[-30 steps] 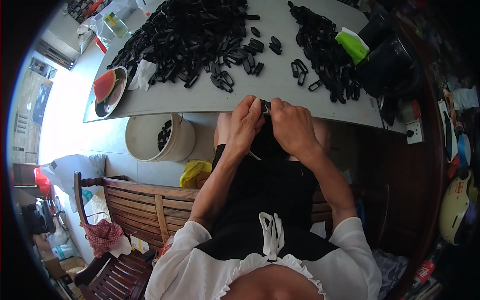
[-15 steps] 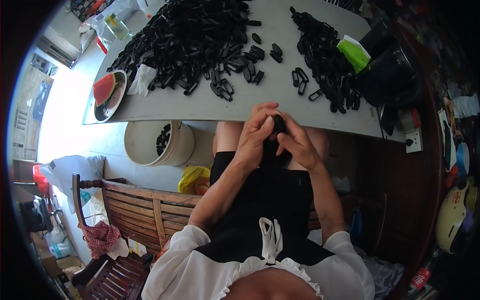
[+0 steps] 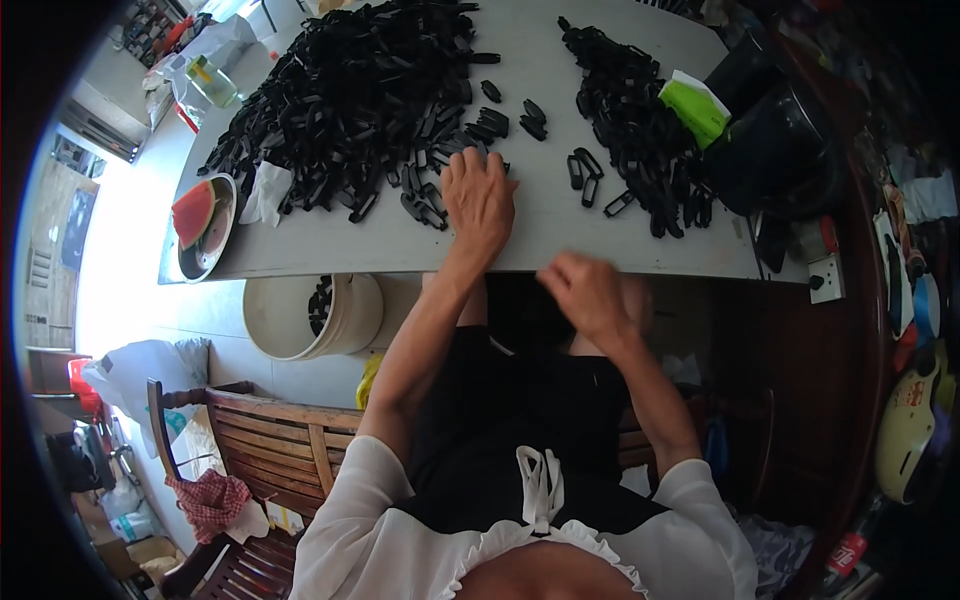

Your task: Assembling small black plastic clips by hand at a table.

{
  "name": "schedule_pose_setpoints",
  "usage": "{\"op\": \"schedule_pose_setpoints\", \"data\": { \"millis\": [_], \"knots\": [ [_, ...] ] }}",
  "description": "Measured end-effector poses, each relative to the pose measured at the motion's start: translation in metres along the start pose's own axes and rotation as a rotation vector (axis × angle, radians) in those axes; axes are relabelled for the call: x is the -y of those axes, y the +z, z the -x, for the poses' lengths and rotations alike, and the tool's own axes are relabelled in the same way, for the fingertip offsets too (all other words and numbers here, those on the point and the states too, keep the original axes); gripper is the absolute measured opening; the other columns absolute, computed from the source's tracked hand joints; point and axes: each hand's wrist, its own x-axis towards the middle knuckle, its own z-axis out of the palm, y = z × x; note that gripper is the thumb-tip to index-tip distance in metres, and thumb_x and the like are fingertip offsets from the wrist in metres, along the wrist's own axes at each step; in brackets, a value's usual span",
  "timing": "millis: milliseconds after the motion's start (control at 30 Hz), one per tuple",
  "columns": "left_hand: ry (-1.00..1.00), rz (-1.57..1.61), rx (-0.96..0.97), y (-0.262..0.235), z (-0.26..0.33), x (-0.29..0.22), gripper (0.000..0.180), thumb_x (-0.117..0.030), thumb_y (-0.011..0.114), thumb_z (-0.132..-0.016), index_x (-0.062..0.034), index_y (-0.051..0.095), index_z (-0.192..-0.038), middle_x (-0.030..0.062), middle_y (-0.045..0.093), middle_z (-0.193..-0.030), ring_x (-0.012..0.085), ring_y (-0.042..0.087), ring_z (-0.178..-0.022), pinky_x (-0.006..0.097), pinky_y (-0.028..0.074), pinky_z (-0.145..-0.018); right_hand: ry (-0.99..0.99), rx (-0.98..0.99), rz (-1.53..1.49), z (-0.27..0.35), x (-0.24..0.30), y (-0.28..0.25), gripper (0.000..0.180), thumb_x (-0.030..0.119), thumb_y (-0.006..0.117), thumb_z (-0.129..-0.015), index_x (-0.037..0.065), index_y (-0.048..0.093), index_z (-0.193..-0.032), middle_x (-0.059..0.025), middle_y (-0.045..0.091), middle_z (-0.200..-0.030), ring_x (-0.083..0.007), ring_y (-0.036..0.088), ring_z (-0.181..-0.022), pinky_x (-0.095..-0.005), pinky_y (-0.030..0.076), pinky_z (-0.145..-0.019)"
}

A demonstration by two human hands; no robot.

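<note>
My left hand (image 3: 478,205) reaches over the table's near part, at the loose edge of a large heap of black plastic pieces (image 3: 350,110). Its fingers are bent down and close together among the pieces; the fingertips and whatever they grip are hidden. My right hand (image 3: 590,300) is over my lap at the table's front edge, fingers curled in and blurred by motion. What it holds, if anything, does not show. Small black oblong frames (image 3: 587,172) lie to the right, beside a second, smaller heap (image 3: 640,125) of similar pieces.
A metal plate with a watermelon slice (image 3: 195,215) sits at the table's left edge, near a crumpled white tissue (image 3: 267,193). Black containers (image 3: 775,150) and a green-and-white packet (image 3: 695,108) stand right. Below the table is a white bucket (image 3: 365,318); a wooden bench (image 3: 265,430) stands behind.
My hands were together over my lap, holding a small black piece. My left hand has moved forward to the heap's edge; my right has drawn apart from it, staying near the table edge.
</note>
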Motion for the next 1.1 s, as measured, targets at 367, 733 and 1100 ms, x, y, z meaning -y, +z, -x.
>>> {"op": "schedule_pose_setpoints", "data": {
  "millis": [367,733,1100],
  "knots": [
    [-0.58,1.431,0.238,-0.011,0.026,0.0,0.011,-0.003,0.055,-0.086,-0.0016,0.055,-0.097,0.0076,0.059,-0.084,0.0155,0.059,-0.077,0.026,0.047,-0.07,0.101,-0.323,0.595,-0.116,-0.043,-0.008,0.02,0.014,0.067,-0.077,-0.002,0.057,-0.085,-0.0155,0.056,-0.09,-0.0292,0.061,-0.081,-0.0376,0.049,-0.066],
    [-0.883,1.952,0.516,-0.047,0.044,-0.001,0.018,-0.017,0.049,-0.094,-0.0032,0.052,-0.106,0.0029,0.054,-0.077,0.0099,0.049,-0.062,0.021,0.041,-0.059,0.092,0.076,-1.45,-0.051,-0.002,-0.032,0.02,0.018,0.048,-0.092,0.0,0.053,-0.101,-0.0053,0.057,-0.074,-0.0123,0.054,-0.056,-0.0217,0.044,-0.046],
    [-0.762,1.723,0.453,-0.071,0.06,-0.023,0.036,-0.038,0.037,-0.098,-0.0069,0.051,-0.087,-0.0029,0.039,-0.057,0.0057,0.03,-0.048,0.02,0.023,-0.044,-0.198,-0.294,-0.329,-0.019,0.037,-0.019,0.01,0.01,0.053,-0.088,0.001,0.053,-0.091,-0.0134,0.057,-0.066,-0.027,0.057,-0.053,-0.0347,0.043,-0.049]
  ]
}}
